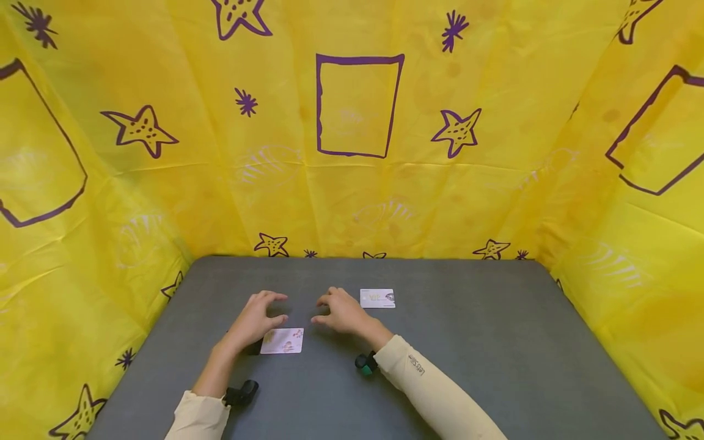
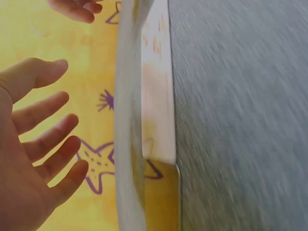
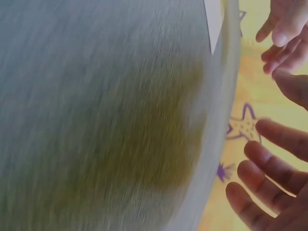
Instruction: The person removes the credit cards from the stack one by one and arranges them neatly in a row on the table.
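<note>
My left hand (image 1: 254, 319) hovers over the left-middle of the grey table, thumb and fingers spread apart with nothing between them. Just below its fingertips lies a pale pink card (image 1: 282, 341) with small printed figures. A dark flat piece (image 1: 254, 349), glossy in the left wrist view, pokes out at this card's left end, partly hidden by the left wrist. Facing it across a gap, my right hand (image 1: 345, 313) holds nothing either, its fingers (image 3: 272, 180) loosely bent and separate. A white card (image 1: 377, 298) with yellow lettering lies flat beyond the right wrist.
The grey table (image 1: 495, 342) has rounded far corners. Yellow cloth (image 1: 352, 201) printed with purple starfish and frames hangs behind it and along both sides. Each wrist wears a black camera, such as the left one (image 1: 241, 393).
</note>
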`<action>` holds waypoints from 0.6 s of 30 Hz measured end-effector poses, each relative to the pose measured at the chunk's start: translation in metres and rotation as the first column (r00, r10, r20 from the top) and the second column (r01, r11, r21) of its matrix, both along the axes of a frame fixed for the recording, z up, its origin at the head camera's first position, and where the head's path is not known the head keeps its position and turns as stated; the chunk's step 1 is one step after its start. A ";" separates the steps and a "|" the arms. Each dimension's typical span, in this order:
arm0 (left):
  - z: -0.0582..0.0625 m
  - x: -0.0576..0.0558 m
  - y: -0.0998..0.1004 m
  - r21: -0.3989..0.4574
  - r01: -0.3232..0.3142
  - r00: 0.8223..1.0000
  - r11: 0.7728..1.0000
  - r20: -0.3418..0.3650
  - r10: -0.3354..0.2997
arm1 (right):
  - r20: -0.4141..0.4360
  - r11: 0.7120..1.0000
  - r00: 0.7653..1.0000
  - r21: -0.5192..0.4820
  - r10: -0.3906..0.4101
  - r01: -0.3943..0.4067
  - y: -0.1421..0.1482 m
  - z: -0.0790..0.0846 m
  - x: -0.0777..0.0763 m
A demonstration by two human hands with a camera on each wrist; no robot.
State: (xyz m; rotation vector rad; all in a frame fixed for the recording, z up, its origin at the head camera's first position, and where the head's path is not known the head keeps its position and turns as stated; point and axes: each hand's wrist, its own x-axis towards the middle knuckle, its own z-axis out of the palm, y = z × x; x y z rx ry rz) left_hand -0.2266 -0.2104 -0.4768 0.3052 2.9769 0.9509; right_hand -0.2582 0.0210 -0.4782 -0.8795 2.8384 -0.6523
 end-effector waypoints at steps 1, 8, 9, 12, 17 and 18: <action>0.001 -0.001 0.003 0.008 0.001 1.000 1.000 -0.003 -0.001 | 0.002 1.000 1.000 -0.011 0.000 0.000 0.004 0.000 -0.002; 0.002 -0.013 0.025 0.040 0.007 1.000 0.999 -0.026 -0.006 | 0.015 0.997 1.000 -0.076 0.008 -0.007 0.027 -0.001 -0.010; 0.002 -0.014 0.028 0.046 0.008 1.000 0.999 -0.024 -0.007 | 0.017 0.997 1.000 -0.081 0.008 -0.006 0.030 -0.001 -0.011; 0.001 -0.018 0.040 0.064 0.016 1.000 0.998 -0.013 -0.015 | 0.022 0.996 1.000 -0.087 -0.007 0.009 0.040 -0.001 -0.014; 0.001 -0.025 0.057 0.099 0.016 1.000 0.995 0.005 -0.016 | 0.038 0.993 0.999 -0.113 -0.030 0.034 0.053 0.002 -0.018; 0.001 -0.026 0.060 0.103 0.017 1.000 0.995 0.006 -0.017 | 0.039 0.992 0.999 -0.121 -0.032 0.037 0.055 0.003 -0.018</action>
